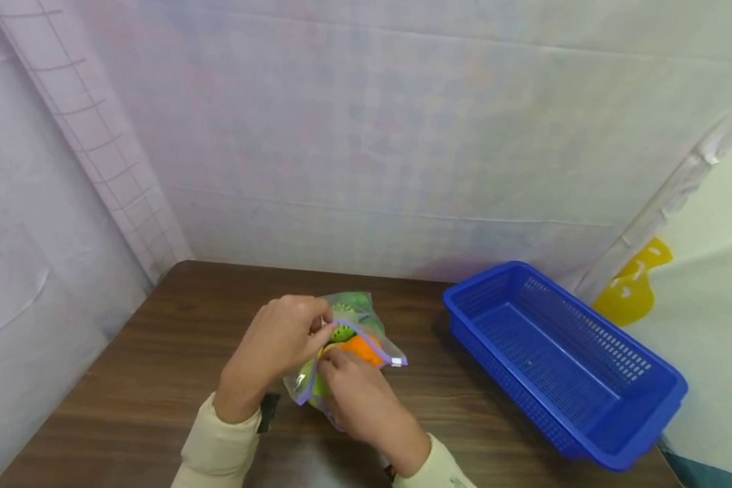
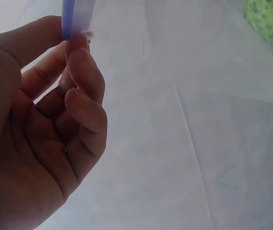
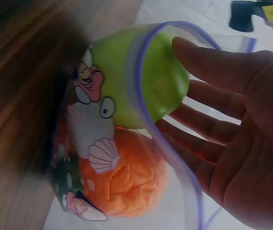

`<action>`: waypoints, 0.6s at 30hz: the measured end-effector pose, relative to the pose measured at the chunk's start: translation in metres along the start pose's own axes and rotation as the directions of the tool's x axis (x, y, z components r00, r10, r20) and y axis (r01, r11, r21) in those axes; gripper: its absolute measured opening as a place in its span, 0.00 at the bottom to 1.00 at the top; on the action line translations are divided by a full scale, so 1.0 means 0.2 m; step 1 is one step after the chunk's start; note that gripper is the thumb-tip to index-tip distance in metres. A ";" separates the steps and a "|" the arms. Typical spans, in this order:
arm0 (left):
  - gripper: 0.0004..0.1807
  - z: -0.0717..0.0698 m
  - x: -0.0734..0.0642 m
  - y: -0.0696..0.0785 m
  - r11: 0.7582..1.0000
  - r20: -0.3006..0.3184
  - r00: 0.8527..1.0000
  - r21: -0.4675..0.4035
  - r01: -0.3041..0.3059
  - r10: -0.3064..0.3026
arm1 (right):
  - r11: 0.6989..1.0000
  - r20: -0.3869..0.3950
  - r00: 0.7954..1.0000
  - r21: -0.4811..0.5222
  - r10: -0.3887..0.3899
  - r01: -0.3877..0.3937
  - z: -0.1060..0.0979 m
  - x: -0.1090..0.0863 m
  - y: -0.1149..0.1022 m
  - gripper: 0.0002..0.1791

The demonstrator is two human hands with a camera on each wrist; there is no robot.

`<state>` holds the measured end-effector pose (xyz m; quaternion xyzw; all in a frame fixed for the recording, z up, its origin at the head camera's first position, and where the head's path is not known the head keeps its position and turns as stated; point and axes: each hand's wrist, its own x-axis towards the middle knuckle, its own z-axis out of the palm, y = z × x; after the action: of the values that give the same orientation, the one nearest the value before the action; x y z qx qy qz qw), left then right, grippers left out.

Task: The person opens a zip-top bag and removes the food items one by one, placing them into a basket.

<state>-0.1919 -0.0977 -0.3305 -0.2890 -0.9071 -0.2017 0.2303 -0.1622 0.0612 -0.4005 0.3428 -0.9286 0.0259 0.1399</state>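
A clear zip bag [image 1: 392, 348] with a purple zip strip [image 2: 68, 19] and cartoon prints lies on the table, its mouth parted. My left hand [image 1: 280, 339] pinches the strip at the far left side of the mouth, other fingers curled below. Inside the mouth is my right hand [image 1: 362, 400], its thumb and fingers on either side of a smooth green fruit [image 3: 165, 76]. Beside that fruit, an orange wrinkled fruit [image 3: 126, 177] sits in the bag. A bumpy, dark-speckled green fruit [image 1: 343, 332] is farther back. The right fingertips are partly hidden behind the green fruit.
A blue plastic basket [image 1: 524, 346] with slotted walls stands to the right on the brown wooden table [image 1: 158, 352]. Pale cloth [image 1: 366, 135] hangs behind the table and at both sides.
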 end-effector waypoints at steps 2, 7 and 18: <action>0.04 0.00 0.00 0.00 1.000 0.008 1.000 -0.007 -0.007 0.007 | 1.000 -0.005 1.000 -0.027 0.007 -0.007 0.03 0.01 0.00 0.23; 0.05 0.00 0.00 0.01 1.000 0.026 1.000 -0.011 -0.016 0.016 | 0.997 0.028 1.000 -0.075 0.005 -0.003 0.08 0.01 0.00 0.24; 0.04 0.01 -0.01 0.02 1.000 0.037 0.999 -0.009 -0.018 0.018 | 0.992 0.070 0.997 -0.123 0.016 -0.007 0.12 0.02 -0.01 0.24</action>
<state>-0.1880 -0.0952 -0.3323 -0.3019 -0.9076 -0.1981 0.2140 -0.1691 0.0543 -0.4231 0.3287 -0.9348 -0.0428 0.1274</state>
